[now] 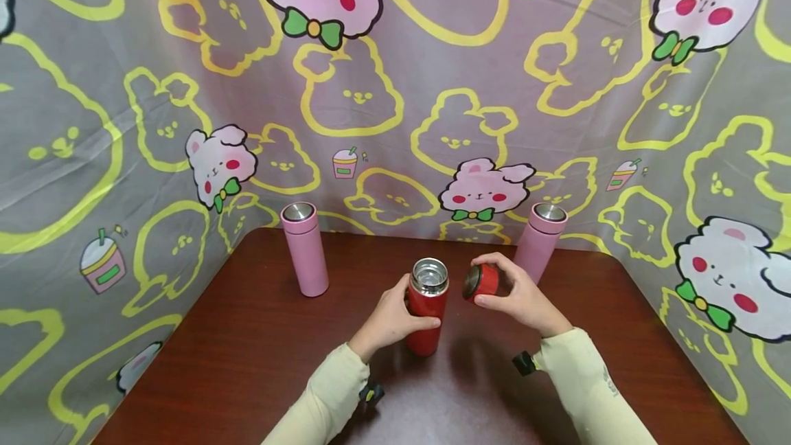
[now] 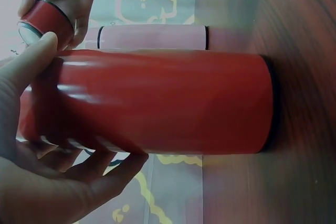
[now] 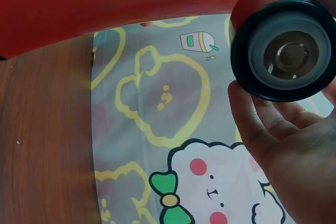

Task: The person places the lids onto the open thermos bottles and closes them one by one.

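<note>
A red thermos stands upright on the table, its steel mouth uncovered. My left hand grips it around the upper body; in the left wrist view the thumb and fingers wrap the red thermos from both sides. To its right, apart from the mouth, my right hand holds the red lid tilted sideways between thumb and fingers. The right wrist view looks into the hollow underside of the lid, with its dark rim and pale inner ring.
One pink thermos with a steel-topped lid stands at the back left. Another pink thermos is at the back right, partly behind my right hand. The brown wooden table is enclosed by a cartoon-printed cloth.
</note>
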Demonstrator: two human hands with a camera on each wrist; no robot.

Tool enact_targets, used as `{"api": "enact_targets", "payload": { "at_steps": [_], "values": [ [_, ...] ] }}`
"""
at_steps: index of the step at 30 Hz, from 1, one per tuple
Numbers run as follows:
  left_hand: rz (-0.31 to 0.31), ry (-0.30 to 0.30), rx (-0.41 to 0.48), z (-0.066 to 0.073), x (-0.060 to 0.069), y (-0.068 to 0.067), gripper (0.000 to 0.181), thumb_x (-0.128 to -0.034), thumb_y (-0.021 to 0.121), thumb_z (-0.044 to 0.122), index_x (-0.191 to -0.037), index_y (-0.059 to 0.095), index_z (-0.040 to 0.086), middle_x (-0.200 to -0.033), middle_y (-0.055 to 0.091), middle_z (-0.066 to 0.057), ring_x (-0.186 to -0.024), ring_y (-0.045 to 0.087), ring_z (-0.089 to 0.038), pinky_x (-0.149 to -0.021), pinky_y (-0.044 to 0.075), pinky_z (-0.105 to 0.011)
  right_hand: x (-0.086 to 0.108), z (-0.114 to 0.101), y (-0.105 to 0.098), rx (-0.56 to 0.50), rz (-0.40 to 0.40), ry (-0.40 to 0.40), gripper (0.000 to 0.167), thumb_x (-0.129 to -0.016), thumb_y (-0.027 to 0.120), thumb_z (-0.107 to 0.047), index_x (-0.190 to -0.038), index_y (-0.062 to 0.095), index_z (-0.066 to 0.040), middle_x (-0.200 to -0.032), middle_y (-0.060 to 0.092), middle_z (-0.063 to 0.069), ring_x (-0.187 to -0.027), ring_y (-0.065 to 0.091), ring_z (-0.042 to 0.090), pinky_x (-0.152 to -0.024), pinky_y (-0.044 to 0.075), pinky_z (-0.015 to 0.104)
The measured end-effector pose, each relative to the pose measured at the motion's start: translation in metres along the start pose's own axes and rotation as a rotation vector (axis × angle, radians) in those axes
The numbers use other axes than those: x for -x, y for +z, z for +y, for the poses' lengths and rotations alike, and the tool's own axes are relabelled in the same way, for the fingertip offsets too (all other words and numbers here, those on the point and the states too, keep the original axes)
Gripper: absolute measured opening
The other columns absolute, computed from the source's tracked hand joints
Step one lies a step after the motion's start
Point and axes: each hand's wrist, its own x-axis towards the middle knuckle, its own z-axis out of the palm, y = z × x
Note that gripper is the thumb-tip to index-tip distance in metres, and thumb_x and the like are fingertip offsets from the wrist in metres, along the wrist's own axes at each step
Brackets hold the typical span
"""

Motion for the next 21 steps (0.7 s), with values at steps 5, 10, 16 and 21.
{"api": "enact_targets", "payload": {
  "at_steps": [5, 10, 16, 21],
  "values": [
    [-0.015, -0.017, 0.004, 0.001, -0.001, -0.001, 0.070, -0.0685, 0.085, 0.034, -0.125, 0.047, 0.015, -0.111, 0.061, 0.003, -0.098, 0.060, -0.015, -0.083, 0.050, -0.035, -0.001, -0.003, -0.002, 0.042, 0.005, 0.029, 0.053, -0.077, 0.077, -0.009, -0.123, 0.051, -0.009, -0.113, 0.056, 0.009, -0.096, 0.059, 0.028, -0.076, 0.055, 0.035],
    [-0.050, -0.036, 0.039, 0.000, -0.003, -0.005, 0.071, -0.0698, 0.084, 0.031, -0.127, 0.045, 0.015, -0.114, 0.060, 0.001, -0.101, 0.060, -0.018, -0.085, 0.050, -0.036, -0.004, -0.007, -0.004, 0.071, -0.010, 0.027, 0.055, -0.074, 0.080, -0.011, -0.121, 0.051, -0.006, -0.116, 0.056, 0.009, -0.097, 0.059, 0.026, -0.078, 0.054, 0.033],
    [-0.137, -0.028, 0.124, -0.005, -0.003, -0.011, 0.073, -0.0730, 0.082, 0.019, -0.133, 0.041, 0.010, -0.121, 0.057, -0.005, -0.108, 0.059, -0.024, -0.086, 0.051, -0.034, -0.004, -0.009, -0.005, 0.047, -0.021, 0.010, 0.054, -0.074, 0.080, -0.009, -0.118, 0.049, -0.006, -0.123, 0.054, 0.012, -0.101, 0.059, 0.023, -0.082, 0.053, 0.031],
    [-0.184, 0.006, 0.180, -0.013, -0.003, -0.015, 0.073, -0.0746, 0.080, 0.011, -0.136, 0.040, 0.006, -0.124, 0.055, -0.007, -0.112, 0.056, -0.025, -0.089, 0.048, -0.033, -0.005, -0.009, -0.005, -0.001, -0.012, -0.003, 0.052, -0.074, 0.079, -0.003, -0.116, 0.047, -0.007, -0.125, 0.053, 0.016, -0.104, 0.058, 0.022, -0.084, 0.052, 0.030]
  ]
}}
